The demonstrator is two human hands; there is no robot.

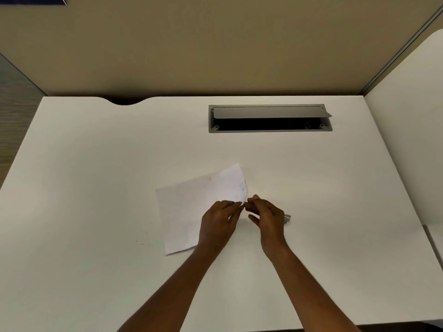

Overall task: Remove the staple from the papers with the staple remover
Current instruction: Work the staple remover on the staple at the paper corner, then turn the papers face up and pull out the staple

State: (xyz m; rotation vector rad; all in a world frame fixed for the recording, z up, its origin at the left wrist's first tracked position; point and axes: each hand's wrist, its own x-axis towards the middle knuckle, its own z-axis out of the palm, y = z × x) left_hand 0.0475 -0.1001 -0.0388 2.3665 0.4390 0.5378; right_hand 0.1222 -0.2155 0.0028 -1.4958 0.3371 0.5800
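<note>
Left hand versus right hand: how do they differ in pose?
The left hand lies over the papers; the right hand is over bare desk. The left hand's fingers bunch together; the right hand's lower fingers spread free. Both pinch at the papers' corner.

Two hands (219,221) (269,220), one paper sheaf (191,202), perhaps one staple remover (287,218)

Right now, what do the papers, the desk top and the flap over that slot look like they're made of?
The papers: thin white paper, matte, creased and curling at the lifted corner. The desk top: smooth white with a faint sheen, probably laminate; the core is hidden. The flap: grey, flat, thin-edged, satin; likely metal, possibly painted plastic.
</note>
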